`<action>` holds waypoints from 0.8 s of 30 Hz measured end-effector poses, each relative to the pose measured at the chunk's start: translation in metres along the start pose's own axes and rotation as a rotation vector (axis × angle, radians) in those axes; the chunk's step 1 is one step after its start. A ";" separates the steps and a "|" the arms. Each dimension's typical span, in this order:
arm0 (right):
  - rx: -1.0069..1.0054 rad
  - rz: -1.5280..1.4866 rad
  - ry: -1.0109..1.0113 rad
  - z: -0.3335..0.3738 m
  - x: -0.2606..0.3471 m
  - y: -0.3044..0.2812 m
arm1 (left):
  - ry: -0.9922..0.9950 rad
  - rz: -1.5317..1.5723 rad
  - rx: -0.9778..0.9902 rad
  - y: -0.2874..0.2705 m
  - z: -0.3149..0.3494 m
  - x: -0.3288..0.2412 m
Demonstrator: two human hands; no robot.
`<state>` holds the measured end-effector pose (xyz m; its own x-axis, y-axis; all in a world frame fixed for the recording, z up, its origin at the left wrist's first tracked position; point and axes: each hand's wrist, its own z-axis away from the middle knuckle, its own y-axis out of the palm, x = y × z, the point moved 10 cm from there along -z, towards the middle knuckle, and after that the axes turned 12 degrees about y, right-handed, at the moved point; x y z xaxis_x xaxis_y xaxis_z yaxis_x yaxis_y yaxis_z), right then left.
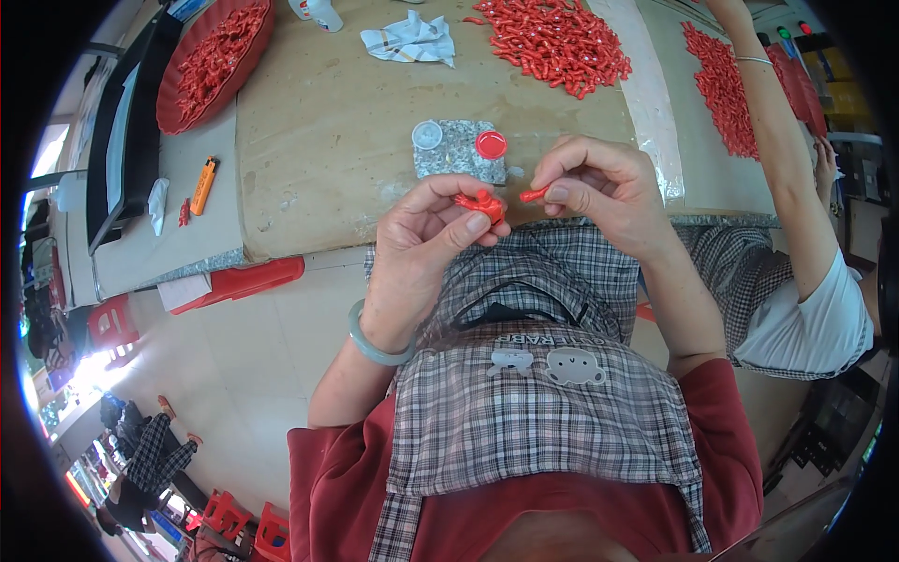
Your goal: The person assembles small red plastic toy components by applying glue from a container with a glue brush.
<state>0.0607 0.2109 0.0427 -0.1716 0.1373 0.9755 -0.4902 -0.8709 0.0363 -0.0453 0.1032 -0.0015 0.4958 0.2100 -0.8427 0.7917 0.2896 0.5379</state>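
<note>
My left hand (418, 232) pinches a red plastic figure part (481, 208) between thumb and fingers, just past the table's front edge. Close by on its right, my right hand (609, 192) is closed on a small red plastic piece (534, 195), held by thumb and forefinger. A small gap separates the two pieces. Beyond my hands lies a speckled stone block (459, 155), bearing a small round whitish dish (427, 135) and a small round red dish (491, 144). A large pile of small red plastic pieces (562, 47) spreads over the table farther off.
A red basin (169, 98) of red pieces stands far left beside a black tray (108, 140). An orange utility knife (203, 185) and a crumpled cloth (409, 41) lie on the brown-covered table (318, 140). At right, a co-worker's arm (782, 150) reaches past another red pile (721, 98).
</note>
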 end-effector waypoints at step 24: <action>-0.070 0.249 -0.211 0.013 0.010 0.009 | -0.050 -0.037 0.042 0.011 0.003 0.007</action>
<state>0.0657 0.1985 0.0557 -0.1162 -0.1831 0.9762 -0.5143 -0.8298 -0.2168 -0.0321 0.1055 -0.0013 0.4825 0.1531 -0.8624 0.8233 0.2569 0.5062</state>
